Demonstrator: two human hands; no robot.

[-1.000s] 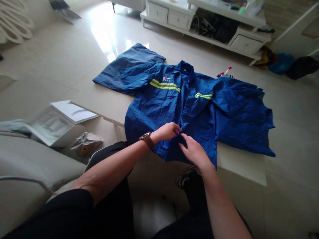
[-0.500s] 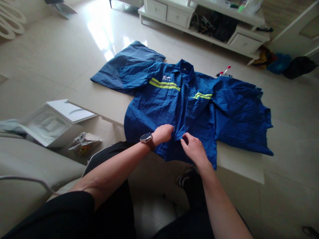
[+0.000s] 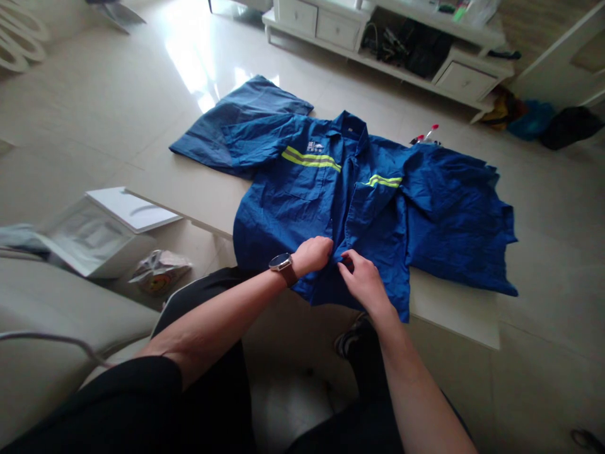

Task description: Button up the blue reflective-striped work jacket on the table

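A blue work shirt [image 3: 302, 189] with yellow reflective stripes lies spread face up on a low pale table [image 3: 454, 302], its hem hanging over the near edge. My left hand [image 3: 312, 253], with a watch on the wrist, pinches the left edge of the shirt's front opening near the hem. My right hand [image 3: 362, 280] pinches the right edge of the same opening, its fingertips almost touching the left hand's. A second blue garment [image 3: 454, 214] lies crumpled over the shirt's right side.
An open white box [image 3: 101, 230] and a crumpled bag [image 3: 158, 272] sit on the floor at left. A grey sofa [image 3: 51, 328] is at my left. A white low cabinet [image 3: 392, 38] stands at the back. Red-capped pens [image 3: 425, 135] lie behind the shirt.
Both hands stay at the shirt's front opening near the hem, working the two edges together. The view has shifted slightly; the shirt has hardly moved.
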